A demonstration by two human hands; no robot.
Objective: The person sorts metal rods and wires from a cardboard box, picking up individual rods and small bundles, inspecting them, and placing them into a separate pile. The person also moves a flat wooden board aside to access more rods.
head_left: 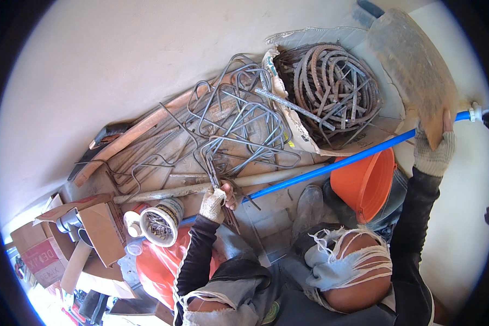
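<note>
- Hands (214, 204) first: the left hand, in a worn white knit glove, is down at the floor pile, fingers closed around the lower end of a bent grey steel stirrup (214, 174).
- That stirrup is part of a tangled heap of bent wire stirrups (242, 117) spread across the floor, just above the left hand.
- Over on the other side, the right hand (436, 152), gloved the same way, is raised high and grips the lower edge of a flat, dusty brown board (413, 70), thumb showing on its face.
- The board tilts up and away toward the upper right, well apart from the stirrup heap.
- A torn paper sack (293, 130) lies open beside the heap, packed with rusty curved rebar pieces (331, 87).
- A long blue pipe (331, 165) runs diagonally from behind the right hand down toward the left hand, passing just below the sack.
- An orange bucket (367, 185) sits tipped on its side under the pipe, near the person's ripped-jeans knee (348, 266).
- Left of the left hand, a white tub of nails (160, 221) lies on its side, next to open cardboard boxes (95, 225).
- A wooden-handled tool (127, 138) lies slanted along the far left of the pile.
</note>
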